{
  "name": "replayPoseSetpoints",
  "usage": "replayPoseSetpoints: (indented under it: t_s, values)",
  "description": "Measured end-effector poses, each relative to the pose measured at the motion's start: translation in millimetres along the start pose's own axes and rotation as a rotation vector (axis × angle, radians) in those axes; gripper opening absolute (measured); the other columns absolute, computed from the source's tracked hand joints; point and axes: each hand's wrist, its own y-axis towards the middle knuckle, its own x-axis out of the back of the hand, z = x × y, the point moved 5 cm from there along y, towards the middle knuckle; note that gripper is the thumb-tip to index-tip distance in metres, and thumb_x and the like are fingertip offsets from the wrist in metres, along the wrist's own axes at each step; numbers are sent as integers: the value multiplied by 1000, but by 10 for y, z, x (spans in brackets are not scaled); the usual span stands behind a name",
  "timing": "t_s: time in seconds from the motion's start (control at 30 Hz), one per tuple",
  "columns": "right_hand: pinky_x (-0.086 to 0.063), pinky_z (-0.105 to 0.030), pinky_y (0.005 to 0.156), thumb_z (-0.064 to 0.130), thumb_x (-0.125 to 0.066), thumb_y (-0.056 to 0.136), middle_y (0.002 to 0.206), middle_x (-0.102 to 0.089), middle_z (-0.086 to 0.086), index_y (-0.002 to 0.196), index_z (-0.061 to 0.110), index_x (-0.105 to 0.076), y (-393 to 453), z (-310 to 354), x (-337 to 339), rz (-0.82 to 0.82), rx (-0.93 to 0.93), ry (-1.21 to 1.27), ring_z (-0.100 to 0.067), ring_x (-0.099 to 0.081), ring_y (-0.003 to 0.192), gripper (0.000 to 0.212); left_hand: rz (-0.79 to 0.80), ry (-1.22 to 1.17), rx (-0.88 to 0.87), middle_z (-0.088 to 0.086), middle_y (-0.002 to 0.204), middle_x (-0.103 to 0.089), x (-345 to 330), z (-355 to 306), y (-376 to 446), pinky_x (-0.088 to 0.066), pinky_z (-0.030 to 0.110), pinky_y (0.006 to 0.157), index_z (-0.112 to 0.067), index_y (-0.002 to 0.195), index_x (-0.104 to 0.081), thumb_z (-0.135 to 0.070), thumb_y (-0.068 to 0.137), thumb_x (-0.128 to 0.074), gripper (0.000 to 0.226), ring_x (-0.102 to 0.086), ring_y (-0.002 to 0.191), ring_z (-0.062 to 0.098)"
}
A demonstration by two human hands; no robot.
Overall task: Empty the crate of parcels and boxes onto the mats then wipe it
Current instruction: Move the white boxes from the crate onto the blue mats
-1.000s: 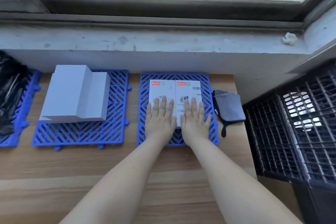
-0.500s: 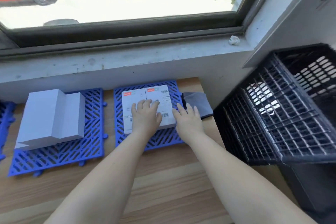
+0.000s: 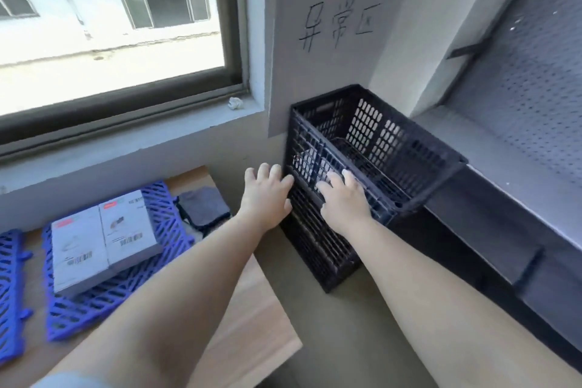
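Observation:
A black lattice crate (image 3: 406,148) stands to the right of the wooden table (image 3: 252,321), against the wall. My left hand (image 3: 267,195) is at the crate's near left corner with its fingers straight, touching the wall or just short of it. My right hand (image 3: 345,198) lies over the crate's near rim, fingers spread and holding nothing. Something pale shows through the lattice inside; I cannot tell what it is. Two white boxes (image 3: 104,242) lie side by side on a blue mat (image 3: 176,230). A grey cloth (image 3: 204,206) sits next to that mat.
Another blue mat (image 3: 9,293) lies at the far left edge. A crumpled white scrap (image 3: 236,103) sits on the window sill. A grey shelf (image 3: 504,173) with a perforated back panel runs behind and to the right of the crate. A paper sign (image 3: 337,25) hangs above it.
Both hands have left the white boxes on the mat and moved right to the crate. The view has swung right and up with them.

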Motion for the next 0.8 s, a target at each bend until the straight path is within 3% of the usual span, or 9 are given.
replayPoseSetpoints:
  t_s: [0.17,0.33,0.47,0.57,0.7,0.8]
  values:
    - [-25,-46,114,22,-52,95,152,-34,-6,142,22,-42,-376,-1150,65,-1,-62,39,-34,-17,145,48,-44,-4,-83,7,127,-47,289,-1259,473,-36,47,94,-23,130,-49,-47,85,-56,51,-42,119,32]
    - [-26,-46,113,27,-56,93,151,-38,-5,142,22,-44,-628,-2075,-35,-15,-75,77,-32,-20,144,51,10,-24,-79,8,128,-44,190,-2148,831,-32,50,97,-23,133,-43,-55,89,-51,55,-39,120,33]
    - [-23,-47,115,36,-56,94,151,-38,-6,144,21,-42,-587,-2528,-146,9,-44,54,-33,-21,144,54,40,-36,-74,8,130,-42,79,-2466,1027,-30,52,101,-23,135,-40,-60,88,-48,60,-39,121,34]
    - [-22,-49,116,41,-55,93,149,-41,-4,144,21,-43,-391,-2753,-240,30,0,46,-33,-25,142,55,94,-22,-53,9,135,-39,-59,-2599,1184,-19,59,110,-23,134,-42,-61,88,-47,60,-35,127,36]
    - [-30,-46,110,43,-54,93,141,-46,-2,142,22,-44,-12,-2910,-347,50,60,12,-29,-39,130,54,114,-55,-26,8,136,-39,-211,-2614,1510,-19,58,111,-23,134,-43,-62,89,-45,60,-33,129,35]
    - [-33,-46,106,39,-55,93,141,-45,-4,140,21,-43,369,-3040,-440,90,99,-5,-30,-39,127,51,110,-67,-23,9,137,-38,-310,-2571,1920,-21,58,110,-23,135,-41,-60,89,-47,59,-32,129,36]
